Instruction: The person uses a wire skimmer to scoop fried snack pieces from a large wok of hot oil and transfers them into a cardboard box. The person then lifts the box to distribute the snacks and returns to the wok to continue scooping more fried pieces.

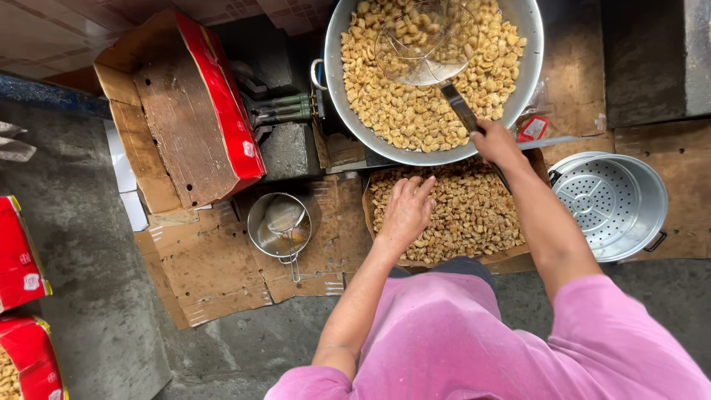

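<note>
A big metal wok (335, 81) at the top holds many pale fried pieces (415, 111). A round wire skimmer (424, 38) rests in them, and my right hand (495, 142) is shut on its dark handle at the wok's near rim. Below the wok lies a cardboard tray (368, 194) heaped with browner fried pieces (474, 215). My left hand (406, 211) lies flat on that heap, fingers spread, holding nothing. I wear a pink shirt.
A perforated metal steamer pot (611, 204) stands at the right. A small metal bowl with a strainer (279, 222) sits on flattened cardboard (207, 267) at the left. An open red-sided carton (185, 111) lies further left, more red cartons (22, 296) at the left edge.
</note>
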